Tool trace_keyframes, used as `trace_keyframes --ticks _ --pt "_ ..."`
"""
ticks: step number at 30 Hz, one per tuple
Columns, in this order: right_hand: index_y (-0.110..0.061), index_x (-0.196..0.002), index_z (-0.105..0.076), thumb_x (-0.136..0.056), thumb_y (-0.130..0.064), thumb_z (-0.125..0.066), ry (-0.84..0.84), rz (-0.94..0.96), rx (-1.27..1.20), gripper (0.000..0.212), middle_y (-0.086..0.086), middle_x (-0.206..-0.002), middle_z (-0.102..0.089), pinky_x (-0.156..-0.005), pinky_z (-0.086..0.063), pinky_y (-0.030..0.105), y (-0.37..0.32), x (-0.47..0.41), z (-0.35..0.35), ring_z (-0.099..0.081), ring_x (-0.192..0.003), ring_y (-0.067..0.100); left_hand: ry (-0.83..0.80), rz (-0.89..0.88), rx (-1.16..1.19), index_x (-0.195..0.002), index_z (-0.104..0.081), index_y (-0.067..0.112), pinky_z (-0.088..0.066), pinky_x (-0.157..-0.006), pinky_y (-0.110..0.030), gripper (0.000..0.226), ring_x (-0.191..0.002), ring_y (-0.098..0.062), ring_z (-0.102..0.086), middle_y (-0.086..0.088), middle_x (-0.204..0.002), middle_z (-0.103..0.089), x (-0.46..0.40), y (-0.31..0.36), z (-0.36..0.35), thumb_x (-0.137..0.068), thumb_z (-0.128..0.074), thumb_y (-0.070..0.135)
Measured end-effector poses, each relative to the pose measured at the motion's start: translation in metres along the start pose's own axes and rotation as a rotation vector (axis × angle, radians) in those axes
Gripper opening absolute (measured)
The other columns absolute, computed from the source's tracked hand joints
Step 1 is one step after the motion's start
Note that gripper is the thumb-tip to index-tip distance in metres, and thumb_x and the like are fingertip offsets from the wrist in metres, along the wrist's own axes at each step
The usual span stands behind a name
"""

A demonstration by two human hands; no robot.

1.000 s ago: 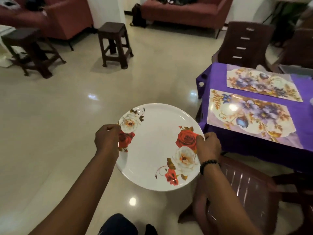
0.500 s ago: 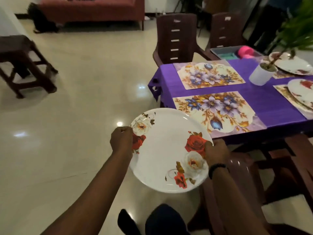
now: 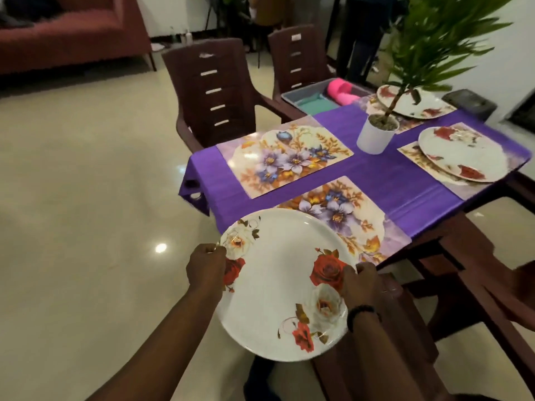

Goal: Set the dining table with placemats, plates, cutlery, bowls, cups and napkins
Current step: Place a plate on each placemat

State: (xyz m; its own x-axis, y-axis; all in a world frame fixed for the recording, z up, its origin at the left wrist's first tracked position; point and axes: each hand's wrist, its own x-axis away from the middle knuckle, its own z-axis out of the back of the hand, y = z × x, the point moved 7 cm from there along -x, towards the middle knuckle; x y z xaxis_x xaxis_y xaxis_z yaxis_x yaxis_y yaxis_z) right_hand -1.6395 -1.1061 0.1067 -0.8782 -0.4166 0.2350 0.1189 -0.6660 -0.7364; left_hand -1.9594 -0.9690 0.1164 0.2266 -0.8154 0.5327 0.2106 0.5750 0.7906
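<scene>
Purple-clothed table (image 3: 405, 186) is now sitting closer & fuller in view vs 0.5 s ago; rose plate (image 3: 278, 287) is now overlapping the near placemat (image 3: 344, 218) edge, still held in air. Left hand (image 3: 206, 267) & right hand (image 3: 360, 280) are each gripping opposite rims, fingers curled. Count: 4 placemats, 3 plates (2 already laid on far mats), 1 potted plant (image 3: 376, 134), 2 chairs behind, 1 tray w/ pink cups (image 3: 341, 92).

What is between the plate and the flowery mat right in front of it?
Nothing visible. Both hands hold the plate, left hand and right hand, at the table's edge; the nearest placemat shows only its flower print, and the potted plant stands farther back.
</scene>
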Motion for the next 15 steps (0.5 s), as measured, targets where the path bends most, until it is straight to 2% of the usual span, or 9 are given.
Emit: trace_keyframes --ticks 2,6,8,12,15 --pt "0.001 -0.098 -0.060 -0.083 -0.014 -0.059 0.037 -0.013 0.015 0.021 0.022 -0.104 -0.062 -0.077 -0.044 0.037 -0.004 -0.028 0.002 -0.057 -0.096 0.037 -0.027 -0.013 -0.041 -0.105 -0.062 0.018 -0.061 -0.067 -0.053 0.017 -0.082 -0.033 -0.070 -0.010 -0.097 -0.069 -0.013 0.022 -0.030 -0.090 -0.063 0.026" --pt "0.001 -0.100 -0.062 -0.085 -0.014 -0.058 0.092 -0.042 0.109 0.021 0.023 -0.106 -0.064 -0.077 -0.038 0.034 -0.012 -0.066 0.009 -0.057 -0.101 0.040 -0.073 -0.016 -0.108 -0.108 -0.063 0.017 -0.061 -0.074 -0.048 0.017 -0.090 -0.030 -0.067 -0.009 -0.104 -0.066 -0.036 0.049 -0.076 -0.094 -0.063 0.025" --pt "0.000 -0.102 -0.062 -0.086 -0.015 -0.058 0.104 -0.059 0.132 0.023 0.024 -0.107 -0.064 -0.079 -0.038 0.034 -0.013 -0.077 0.010 -0.057 -0.102 0.040 -0.109 0.010 -0.129 -0.108 -0.065 0.018 -0.062 -0.070 -0.049 0.017 -0.088 -0.030 -0.068 -0.009 -0.102 -0.069 -0.047 0.051 -0.092 -0.092 -0.063 0.027" --pt "0.000 -0.104 -0.060 -0.087 -0.018 -0.057 0.099 -0.115 0.126 0.025 0.024 -0.108 -0.062 -0.078 -0.039 0.035 -0.005 -0.099 0.006 -0.055 -0.102 0.041 -0.211 0.066 -0.091 -0.100 -0.067 0.023 -0.059 -0.059 -0.059 0.029 -0.076 -0.032 -0.074 -0.010 -0.089 -0.075 -0.086 0.032 -0.127 -0.075 -0.061 0.037" --pt "0.002 -0.102 -0.062 -0.086 -0.017 -0.059 0.120 -0.137 0.141 0.025 0.024 -0.105 -0.064 -0.079 -0.045 0.038 0.000 -0.108 0.005 -0.058 -0.098 0.041 -0.240 0.064 -0.190 -0.103 -0.067 0.022 -0.060 -0.059 -0.056 0.023 -0.077 -0.030 -0.074 -0.009 -0.091 -0.074 -0.090 0.039 -0.142 -0.083 -0.063 0.034"
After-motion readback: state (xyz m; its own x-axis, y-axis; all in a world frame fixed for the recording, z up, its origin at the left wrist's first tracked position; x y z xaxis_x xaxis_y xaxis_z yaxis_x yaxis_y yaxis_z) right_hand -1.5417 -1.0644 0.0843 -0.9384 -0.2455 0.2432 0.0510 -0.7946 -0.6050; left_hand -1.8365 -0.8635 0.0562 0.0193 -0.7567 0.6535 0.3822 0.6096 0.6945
